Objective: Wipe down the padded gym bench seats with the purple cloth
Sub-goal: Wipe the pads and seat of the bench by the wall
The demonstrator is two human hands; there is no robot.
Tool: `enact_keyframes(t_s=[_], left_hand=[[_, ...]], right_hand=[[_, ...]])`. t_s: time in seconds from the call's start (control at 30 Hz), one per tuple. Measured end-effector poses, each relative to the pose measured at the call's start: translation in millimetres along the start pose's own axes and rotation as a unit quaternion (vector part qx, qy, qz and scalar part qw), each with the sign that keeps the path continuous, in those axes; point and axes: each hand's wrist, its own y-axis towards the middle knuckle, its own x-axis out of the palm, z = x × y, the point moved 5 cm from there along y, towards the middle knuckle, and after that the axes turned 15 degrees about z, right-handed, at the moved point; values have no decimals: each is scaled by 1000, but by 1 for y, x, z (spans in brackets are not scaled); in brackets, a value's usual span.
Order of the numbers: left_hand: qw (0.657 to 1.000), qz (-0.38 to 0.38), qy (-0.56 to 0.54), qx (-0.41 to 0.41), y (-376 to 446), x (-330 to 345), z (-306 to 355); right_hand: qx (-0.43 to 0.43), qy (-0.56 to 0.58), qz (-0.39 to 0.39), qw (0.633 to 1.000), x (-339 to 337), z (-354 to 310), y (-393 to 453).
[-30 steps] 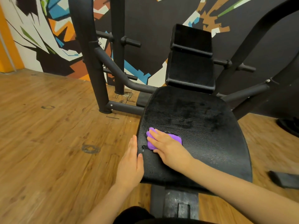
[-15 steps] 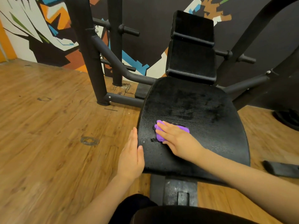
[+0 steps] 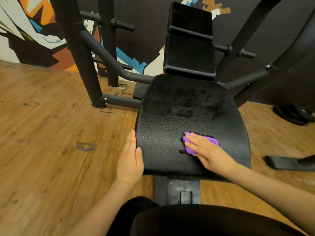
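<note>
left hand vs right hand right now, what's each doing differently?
The left hand lies along the left edge of the seat pad, thumb on top; the right hand lies on top of the pad. The left hand holds nothing; the right hand presses the purple cloth flat against the pad. Both have straight fingers and touch the same pad.

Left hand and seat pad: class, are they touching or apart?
Touching. The head view shows the left hand laid flat against the seat pad's left edge, thumb resting on top, with no gap visible between them.
</note>
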Motion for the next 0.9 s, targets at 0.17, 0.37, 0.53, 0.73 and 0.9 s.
enact_keyframes(t_s=[0.17, 0.37, 0.53, 0.73, 0.9], left_hand=[[1000, -9, 7, -13, 0, 2, -2], [1000, -9, 17, -12, -2, 3, -2], [999, -16, 31, -7, 0, 0, 0], [1000, -11, 20, -1, -2, 2, -2], [1000, -5, 23, -8, -2, 2, -2]], right_hand=[[83, -46, 27, 995, -46, 42, -52], [98, -84, 64, 990, -62, 60, -63], [153, -104, 108, 977, -57, 65, -61], [92, -87, 88, 988, -58, 41, -109], [48, -78, 32, 995, -60, 45, -106]])
